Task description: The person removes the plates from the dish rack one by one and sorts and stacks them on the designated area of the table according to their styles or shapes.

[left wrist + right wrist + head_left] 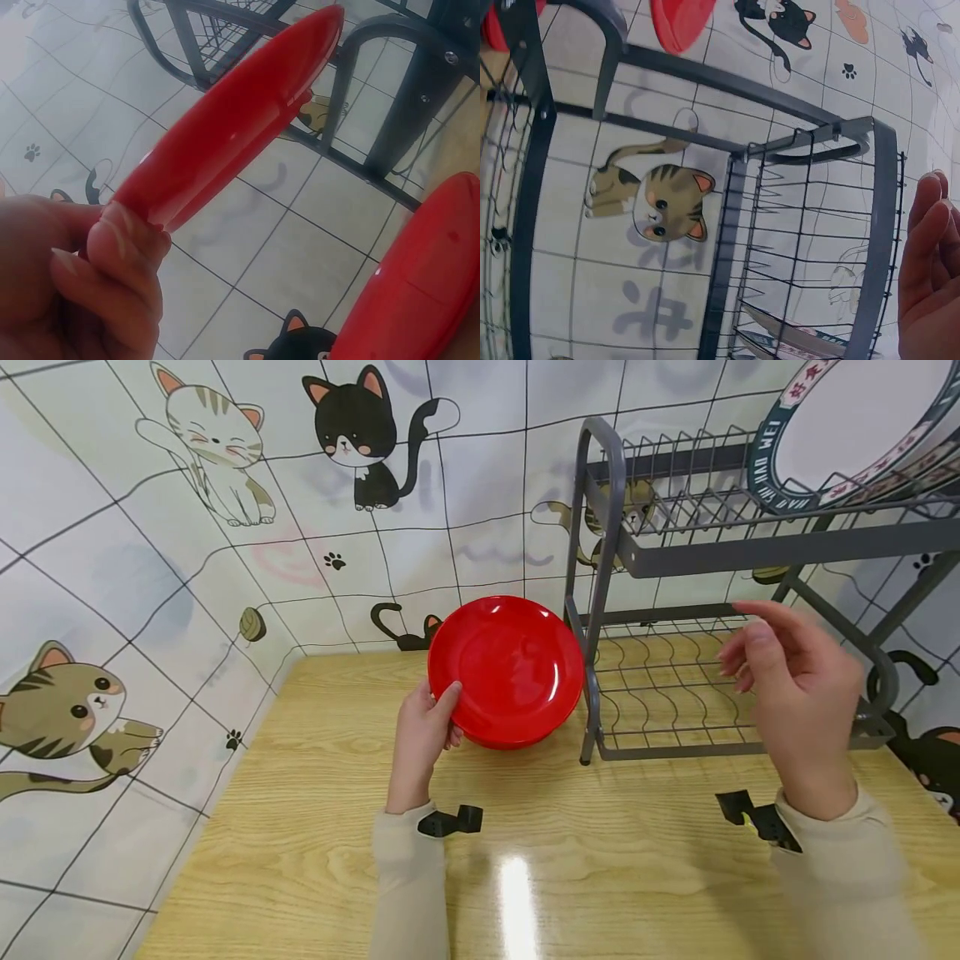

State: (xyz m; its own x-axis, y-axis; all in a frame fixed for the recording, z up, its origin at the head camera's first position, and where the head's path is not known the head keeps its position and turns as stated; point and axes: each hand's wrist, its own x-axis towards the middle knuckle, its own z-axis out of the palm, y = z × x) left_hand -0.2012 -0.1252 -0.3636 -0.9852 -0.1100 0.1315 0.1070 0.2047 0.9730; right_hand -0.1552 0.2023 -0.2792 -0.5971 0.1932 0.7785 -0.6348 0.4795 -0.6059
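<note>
My left hand (422, 731) pinches the left rim of a round, glossy red plate (513, 664), thumb on its face. The left wrist view shows this plate (225, 142) tilted and raised, the fingers (124, 259) gripping its lower edge. Below it, at that view's lower right, is a second red dish (424, 277), mostly hidden under the held plate in the head view. My right hand (806, 702) hovers before the right part of a grey metal dish rack (757, 556), its fingers loosely bent around nothing.
White plates with patterned rims (862, 435) lean in the rack's upper tier. The lower tier has a wavy wire shelf (675, 685). A wood-grain table (315, 860) lies underneath, against walls covered in cat-printed tile paper (480, 468).
</note>
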